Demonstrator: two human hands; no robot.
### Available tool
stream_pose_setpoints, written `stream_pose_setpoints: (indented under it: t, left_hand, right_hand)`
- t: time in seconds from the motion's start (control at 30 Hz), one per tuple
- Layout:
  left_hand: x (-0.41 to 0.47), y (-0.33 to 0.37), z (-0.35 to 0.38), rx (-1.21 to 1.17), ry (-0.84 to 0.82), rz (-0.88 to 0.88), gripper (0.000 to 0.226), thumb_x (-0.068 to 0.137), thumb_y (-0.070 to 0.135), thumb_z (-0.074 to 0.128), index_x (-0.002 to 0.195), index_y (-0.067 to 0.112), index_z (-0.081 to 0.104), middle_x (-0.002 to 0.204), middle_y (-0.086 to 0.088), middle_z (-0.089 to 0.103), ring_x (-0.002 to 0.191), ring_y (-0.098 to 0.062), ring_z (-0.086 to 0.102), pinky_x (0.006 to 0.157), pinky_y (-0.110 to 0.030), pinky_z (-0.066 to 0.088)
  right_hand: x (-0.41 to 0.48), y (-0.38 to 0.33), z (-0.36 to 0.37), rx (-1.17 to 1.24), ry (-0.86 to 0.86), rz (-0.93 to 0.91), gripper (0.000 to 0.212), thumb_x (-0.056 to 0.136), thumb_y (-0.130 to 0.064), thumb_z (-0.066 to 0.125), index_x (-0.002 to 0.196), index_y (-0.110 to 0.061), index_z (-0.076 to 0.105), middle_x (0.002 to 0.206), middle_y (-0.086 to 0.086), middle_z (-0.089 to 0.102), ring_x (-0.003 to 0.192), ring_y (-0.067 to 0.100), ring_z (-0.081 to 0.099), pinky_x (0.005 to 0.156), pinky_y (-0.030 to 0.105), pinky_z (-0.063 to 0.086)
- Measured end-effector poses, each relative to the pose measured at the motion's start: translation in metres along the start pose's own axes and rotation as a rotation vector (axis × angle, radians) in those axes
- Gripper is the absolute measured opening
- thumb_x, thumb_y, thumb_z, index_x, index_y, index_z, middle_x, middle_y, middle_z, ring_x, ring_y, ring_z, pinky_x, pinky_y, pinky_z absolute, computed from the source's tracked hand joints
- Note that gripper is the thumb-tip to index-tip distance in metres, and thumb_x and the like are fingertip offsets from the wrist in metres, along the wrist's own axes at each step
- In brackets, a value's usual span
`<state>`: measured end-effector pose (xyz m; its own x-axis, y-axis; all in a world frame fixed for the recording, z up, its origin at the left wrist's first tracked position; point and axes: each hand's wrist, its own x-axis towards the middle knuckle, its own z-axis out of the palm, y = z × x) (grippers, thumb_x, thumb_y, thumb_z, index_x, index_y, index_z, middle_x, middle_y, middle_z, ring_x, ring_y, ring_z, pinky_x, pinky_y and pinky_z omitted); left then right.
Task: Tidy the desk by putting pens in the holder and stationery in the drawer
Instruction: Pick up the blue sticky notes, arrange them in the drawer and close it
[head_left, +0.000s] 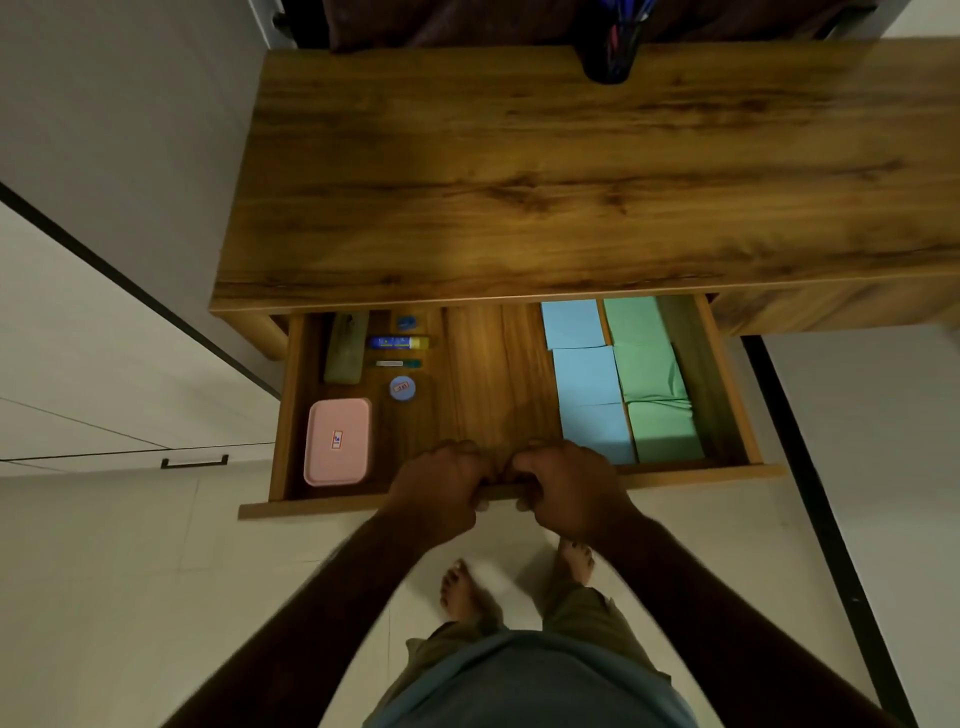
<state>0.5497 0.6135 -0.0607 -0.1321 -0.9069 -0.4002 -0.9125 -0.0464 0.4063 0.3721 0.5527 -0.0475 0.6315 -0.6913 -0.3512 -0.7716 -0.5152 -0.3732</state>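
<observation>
The wooden drawer (691, 475) stands pulled out from under the desk top (519, 171). My left hand (441, 488) and my right hand (566, 488) both grip its front edge, side by side in the middle. Inside on the left lie a pink box (338, 441), a green case (345, 347), a blue and yellow glue stick (399, 342), a small pen-like item (399, 363), a blue sharpener (407, 322) and a round blue tin (402, 388). On the right lie blue paper pads (584, 374) and green paper pads (652, 374). The dark pen holder (610, 52) with pens stands at the desk's back edge.
A white cabinet with a black handle (195, 461) stands to the left. Pale floor tiles lie below, with my bare feet (462, 590) under the drawer. A dark strip runs along the floor on the right.
</observation>
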Motion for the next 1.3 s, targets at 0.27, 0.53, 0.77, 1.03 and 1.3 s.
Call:
stream_pose_setpoints:
  t: [0.27,0.53,0.77,1.03,1.3]
  left_hand:
    - [0.024,-0.004,-0.022,0.065,0.027,-0.048,0.032,0.085,0.026,0.063,0.117,0.031,0.064,0.121,0.004,0.060,0.111,-0.023,0.059,0.089,-0.041,0.053]
    - [0.051,-0.009,-0.047,0.145,0.080,-0.054,0.031,0.091,0.030,0.062,0.122,0.034,0.060,0.121,0.003,0.059,0.111,-0.024,0.059,0.087,-0.040,0.053]
    - [0.074,-0.018,-0.064,0.234,0.235,-0.091,0.049,0.083,0.034,0.074,0.124,0.022,0.051,0.129,-0.004,0.041,0.123,-0.028,0.045,0.080,-0.045,0.053]
    - [0.096,-0.025,-0.078,0.443,0.446,-0.104,0.088,0.074,0.043,0.080,0.143,0.015,0.034,0.138,-0.010,0.043,0.125,-0.030,0.047,0.100,-0.045,0.046]
    - [0.121,-0.028,-0.098,0.421,0.246,-0.276,0.091,0.082,0.051,0.072,0.151,0.015,0.024,0.153,-0.019,0.029,0.143,-0.041,0.028,0.114,-0.054,0.031]
  right_hand:
    - [0.031,0.002,-0.015,-0.025,0.021,0.021,0.028,0.079,-0.031,0.076,0.106,-0.032,0.068,0.107,-0.010,0.071,0.098,0.021,0.067,0.084,0.037,0.056]
    - [0.066,0.006,-0.035,-0.116,0.120,0.044,0.052,0.075,-0.035,0.082,0.120,-0.028,0.057,0.130,-0.002,0.051,0.118,0.027,0.056,0.088,0.044,0.054]
    - [0.098,0.009,-0.043,-0.210,0.291,0.062,0.081,0.068,-0.031,0.089,0.137,-0.021,0.048,0.137,0.009,0.044,0.120,0.031,0.048,0.074,0.042,0.056]
    - [0.120,0.004,-0.060,-0.318,0.411,0.103,0.096,0.069,-0.031,0.086,0.150,-0.022,0.036,0.145,0.012,0.039,0.129,0.033,0.041,0.086,0.048,0.054]
    - [0.144,0.011,-0.072,-0.303,0.309,0.156,0.103,0.068,-0.047,0.085,0.153,-0.022,0.031,0.155,0.008,0.035,0.144,0.032,0.032,0.114,0.058,0.031]
